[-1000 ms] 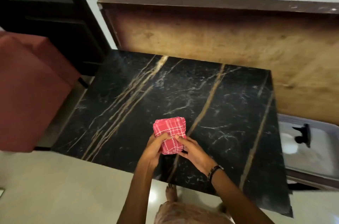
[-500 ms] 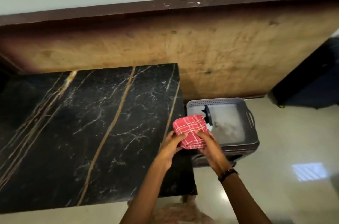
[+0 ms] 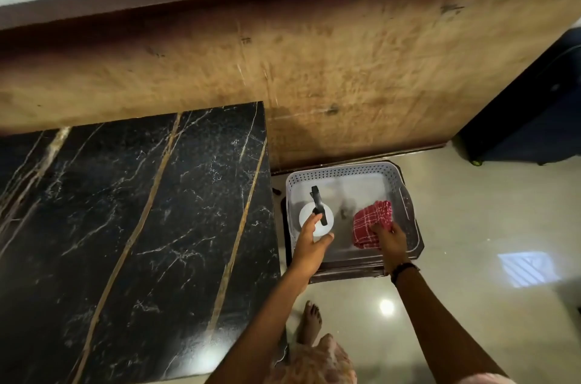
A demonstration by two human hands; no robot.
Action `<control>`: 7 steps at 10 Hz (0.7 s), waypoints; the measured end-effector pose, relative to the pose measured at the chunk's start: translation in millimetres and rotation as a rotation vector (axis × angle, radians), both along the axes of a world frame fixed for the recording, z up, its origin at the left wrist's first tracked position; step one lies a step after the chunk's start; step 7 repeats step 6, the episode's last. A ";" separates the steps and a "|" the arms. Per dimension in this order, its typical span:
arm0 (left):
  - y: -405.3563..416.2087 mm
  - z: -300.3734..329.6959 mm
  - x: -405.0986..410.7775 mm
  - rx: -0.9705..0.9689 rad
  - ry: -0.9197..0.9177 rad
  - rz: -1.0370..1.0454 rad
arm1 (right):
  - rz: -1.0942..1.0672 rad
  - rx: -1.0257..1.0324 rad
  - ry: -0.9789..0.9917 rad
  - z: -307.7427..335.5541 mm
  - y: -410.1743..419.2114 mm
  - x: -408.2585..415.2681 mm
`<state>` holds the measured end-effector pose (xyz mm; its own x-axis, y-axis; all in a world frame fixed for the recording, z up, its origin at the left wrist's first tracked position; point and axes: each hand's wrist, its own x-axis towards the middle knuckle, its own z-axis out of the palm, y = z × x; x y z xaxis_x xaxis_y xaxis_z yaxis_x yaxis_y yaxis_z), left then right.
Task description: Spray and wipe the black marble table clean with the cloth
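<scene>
The black marble table (image 3: 125, 226) with gold veins fills the left half of the view. Right of it, a white perforated basket (image 3: 345, 170) sits low on a dark stand. Inside the basket stands a white spray bottle (image 3: 320, 228) with a black trigger head. My left hand (image 3: 309, 242) reaches onto the bottle, fingers spread around its top. The folded red checked cloth (image 3: 371, 223) lies in the basket's right half, and my right hand (image 3: 391, 240) holds its near edge.
A large wooden board (image 3: 314, 69) leans against the wall behind the table and basket. A dark blue object (image 3: 534, 119) stands at the far right. My bare foot (image 3: 309, 320) is on the shiny tiled floor (image 3: 471, 258) below the basket.
Both hands carried the cloth from the table rightward into the basket. The left hand let go of the cloth and moved to the spray bottle. The view swung right.
</scene>
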<state>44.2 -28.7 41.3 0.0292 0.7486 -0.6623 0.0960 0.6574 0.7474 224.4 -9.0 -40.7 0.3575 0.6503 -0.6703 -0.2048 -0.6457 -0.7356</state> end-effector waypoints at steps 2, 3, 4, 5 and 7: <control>8.0 -27.9 0.2 0.079 0.100 -0.042 | 0.129 -0.016 0.025 -39.6 46.4 8.2; 6.3 -34.3 -4.0 0.094 0.091 -0.050 | 0.224 -0.107 -0.077 -72.7 51.3 16.9; 6.0 -34.1 -8.5 0.064 0.078 -0.044 | 0.275 -0.169 -0.167 -110.3 42.4 30.9; 3.8 -33.9 -12.0 0.055 0.065 -0.051 | 0.242 -0.149 -0.260 -81.7 36.8 19.6; 2.5 -36.5 -15.3 0.045 0.037 -0.003 | 0.229 -0.048 -0.359 -50.3 27.9 0.1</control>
